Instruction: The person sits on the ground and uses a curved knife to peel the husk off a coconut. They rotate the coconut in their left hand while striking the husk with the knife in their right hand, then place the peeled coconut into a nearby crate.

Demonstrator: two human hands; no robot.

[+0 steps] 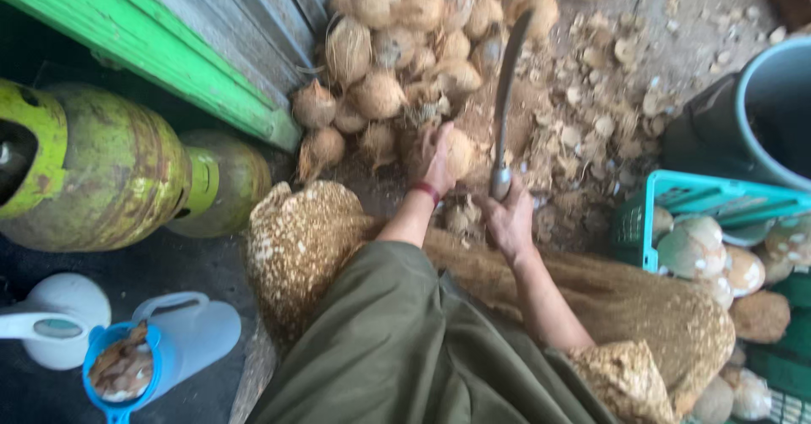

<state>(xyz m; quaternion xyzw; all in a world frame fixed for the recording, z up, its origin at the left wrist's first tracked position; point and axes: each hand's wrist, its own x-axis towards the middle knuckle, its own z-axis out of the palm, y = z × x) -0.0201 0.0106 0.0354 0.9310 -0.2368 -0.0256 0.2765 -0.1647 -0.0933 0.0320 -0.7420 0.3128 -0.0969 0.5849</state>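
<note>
On the dirt floor (591, 95), left hand (438, 158) cups a round, brown husked coconut (460, 152); right hand (509, 221) grips a long curved steel blade (507, 86) by its handle. Coconut likely hard, heavy, prone to rolling; hold it from the side.

Rough, fibrous brown husk on the coconut (457, 154) under the left hand (437, 158), likewise on the heaped coconuts (397, 35) behind it. Dull grey metal on the curved blade (508, 86), with a shinier metal collar above the right hand (509, 221). Worn, scratched green paint over metal on the gas cylinder (101, 171). Smooth, slightly glossy teal plastic on the crate (701, 194); matt blue-grey plastic on the bucket (764, 95). Smooth pale plastic on the jugs (182, 331). Soft matt olive cloth (397, 348) at bottom centre. Gritty, chip-strewn dirt ground (591, 128).
</note>
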